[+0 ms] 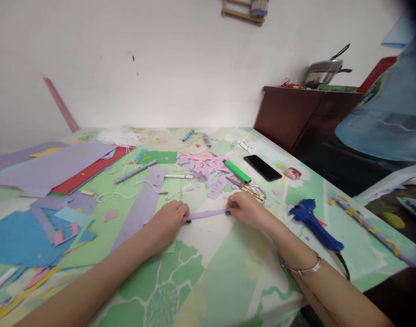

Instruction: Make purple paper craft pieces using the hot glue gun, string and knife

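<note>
A narrow purple paper strip (pixel 208 214) stretches between my two hands, low over the table. My left hand (pixel 172 220) pinches its left end, fingers closed. The strip's right end is in the pinched fingers of my right hand (pixel 245 209). Just behind my right hand lie gold-handled scissors (pixel 257 191) and a green cutter (pixel 237 171). Pink and purple paper scraps (pixel 203 163) are heaped beyond the strip. A wide purple paper band (pixel 139 204) lies left of my left hand, on green sheets.
A blue glue gun (pixel 316 225) with a black cord lies right of my right arm, near a decorated purple stick (pixel 371 227). A black phone (pixel 262 167) is farther back. Colored sheets (pixel 20 236) cover the left side. White string (pixel 121 137) is piled by the wall.
</note>
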A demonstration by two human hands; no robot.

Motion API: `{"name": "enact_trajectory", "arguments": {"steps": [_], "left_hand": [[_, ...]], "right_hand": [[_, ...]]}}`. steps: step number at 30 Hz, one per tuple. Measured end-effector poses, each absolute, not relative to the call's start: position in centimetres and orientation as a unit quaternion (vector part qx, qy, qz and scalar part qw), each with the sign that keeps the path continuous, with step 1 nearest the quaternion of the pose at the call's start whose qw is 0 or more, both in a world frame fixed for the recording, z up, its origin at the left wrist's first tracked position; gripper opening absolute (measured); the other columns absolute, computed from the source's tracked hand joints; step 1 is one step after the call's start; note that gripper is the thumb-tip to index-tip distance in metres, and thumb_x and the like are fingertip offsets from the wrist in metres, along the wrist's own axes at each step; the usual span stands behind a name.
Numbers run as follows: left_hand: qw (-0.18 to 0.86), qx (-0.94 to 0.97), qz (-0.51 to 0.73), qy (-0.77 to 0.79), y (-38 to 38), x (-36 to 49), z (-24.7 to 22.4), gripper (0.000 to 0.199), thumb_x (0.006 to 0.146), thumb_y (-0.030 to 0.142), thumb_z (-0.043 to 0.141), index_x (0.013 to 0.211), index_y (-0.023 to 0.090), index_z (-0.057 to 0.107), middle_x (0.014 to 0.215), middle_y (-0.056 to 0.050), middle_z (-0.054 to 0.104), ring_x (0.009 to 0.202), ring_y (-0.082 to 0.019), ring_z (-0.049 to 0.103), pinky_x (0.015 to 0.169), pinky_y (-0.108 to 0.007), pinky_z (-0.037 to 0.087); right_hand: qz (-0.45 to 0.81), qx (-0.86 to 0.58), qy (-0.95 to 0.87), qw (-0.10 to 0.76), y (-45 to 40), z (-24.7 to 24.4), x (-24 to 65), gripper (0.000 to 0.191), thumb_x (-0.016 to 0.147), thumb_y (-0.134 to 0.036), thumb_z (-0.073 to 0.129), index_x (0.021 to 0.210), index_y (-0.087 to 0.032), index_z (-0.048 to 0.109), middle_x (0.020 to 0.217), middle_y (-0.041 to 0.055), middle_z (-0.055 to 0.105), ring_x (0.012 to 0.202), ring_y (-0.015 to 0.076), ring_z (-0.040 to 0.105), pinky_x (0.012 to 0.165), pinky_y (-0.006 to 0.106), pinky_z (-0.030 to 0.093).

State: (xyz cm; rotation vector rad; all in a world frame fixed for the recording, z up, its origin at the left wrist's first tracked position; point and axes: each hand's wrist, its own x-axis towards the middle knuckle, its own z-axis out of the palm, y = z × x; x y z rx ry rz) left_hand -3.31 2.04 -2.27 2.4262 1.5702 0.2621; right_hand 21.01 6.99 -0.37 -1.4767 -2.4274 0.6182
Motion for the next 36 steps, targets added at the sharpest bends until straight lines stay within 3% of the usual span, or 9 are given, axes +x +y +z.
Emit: {"name": "enact_trajectory", "arguments": {"steps": [8,15,20,26,30,36], "left_hand": [[0.131,0.823,0.085,0.547,2.2,-3.2,-2.1,0.019,0.09,0.018,0.034,0.078,0.017,0.049,0.085,-0.007,0.056,0.08,-0.02,0.049,0.073,-0.032,0.037],[0.079,0.828,0.053,0.553,2.1,-2.8,-2.2,0.021,0.08,0.002,0.03,0.079,0.017,0.046,0.087,-0.009,0.054,0.08,-0.021,0.046,0.07,-0.032,0.036],[0.148,0.82,0.104,0.543,2.2,-3.6,-1.9,0.016,0.089,0.018,0.031,0.08,0.019,0.044,0.087,-0.007,0.054,0.081,-0.021,0.047,0.072,-0.033,0.036],[0.193,0.8,0.171,0.542,2.3,-5.0,-1.8,0.005,0.083,0.02,0.043,0.081,0.019,0.048,0.084,-0.003,0.054,0.075,-0.017,0.049,0.068,-0.029,0.038],[0.181,0.814,0.192,0.518,2.1,-5.4,-1.6,0.014,0.081,0.028,0.052,0.092,0.019,0.053,0.095,-0.005,0.053,0.081,-0.018,0.051,0.072,-0.03,0.04],[0.189,0.798,0.247,0.516,2.1,-5.6,-1.4,0.023,0.088,0.022,0.037,0.075,0.018,0.055,0.073,-0.003,0.056,0.07,-0.016,0.051,0.068,-0.029,0.039]], "right_hand": [[0.198,-0.525,-0.821,0.104,6.9,-0.5,20.9,0.013,0.069,-0.007,0.056,0.069,-0.015,0.066,0.069,0.0032,0.064,0.065,0.0136,0.052,0.058,0.023,0.033],[0.17,-0.529,-0.826,0.097,6.9,-0.8,20.6,0.018,0.066,-0.002,0.05,0.068,-0.014,0.064,0.074,0.0066,0.065,0.07,0.0157,0.052,0.059,0.024,0.032],[0.183,-0.532,-0.821,0.095,6.9,-0.6,20.7,0.015,0.067,-0.004,0.053,0.069,-0.014,0.065,0.071,0.0049,0.065,0.066,0.0142,0.052,0.057,0.023,0.031],[0.191,-0.522,-0.825,0.106,6.8,-0.5,20.8,0.014,0.068,-0.004,0.053,0.068,-0.015,0.062,0.068,0.0026,0.062,0.065,0.0131,0.051,0.056,0.022,0.031],[0.172,-0.518,-0.821,0.167,6.9,-0.2,20.8,0.013,0.07,-0.004,0.049,0.068,-0.016,0.056,0.071,0.0034,0.061,0.068,0.0147,0.052,0.059,0.024,0.032],[0.351,-0.445,-0.76,0.318,7.1,-1.0,20.8,0.003,0.077,-0.019,0.05,0.075,-0.018,0.052,0.061,0.0003,0.06,0.058,0.0146,0.057,0.059,0.027,0.043]]}}
